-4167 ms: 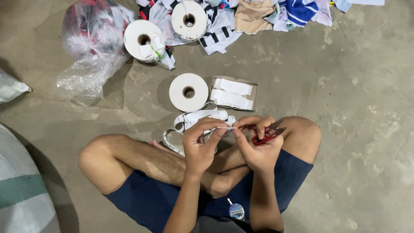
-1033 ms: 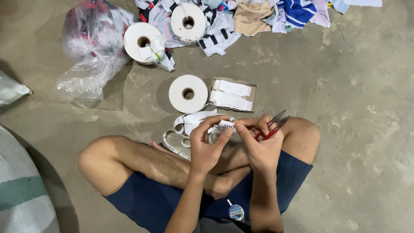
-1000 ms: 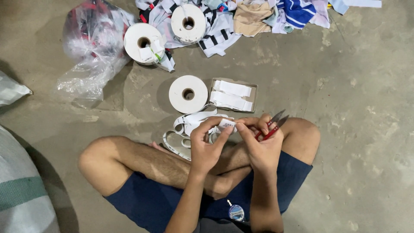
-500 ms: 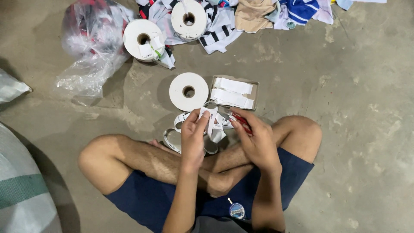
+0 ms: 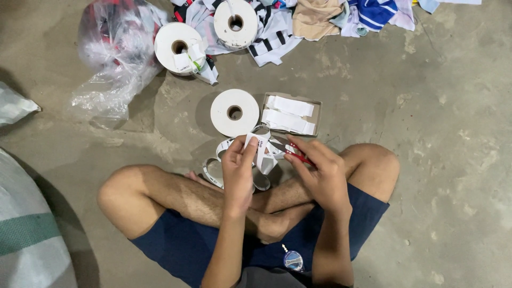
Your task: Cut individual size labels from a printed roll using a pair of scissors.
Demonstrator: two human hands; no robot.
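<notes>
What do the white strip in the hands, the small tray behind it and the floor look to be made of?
White strip: thin woven or paper label tape, matte; it curls limply from the left hand.
Small tray: likely brown cardboard, dull with thin walls.
Floor: bare concrete, grey, rough and blotchy.

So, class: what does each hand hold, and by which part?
Left hand pinches the white label strip near its free end; right hand grips the small red-handled snips by the handle.

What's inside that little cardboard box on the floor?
The small box holds two stacks of white cut strips, lying side by side. Whatever lies beneath them is covered, so the box's bottom cannot be seen.
</notes>
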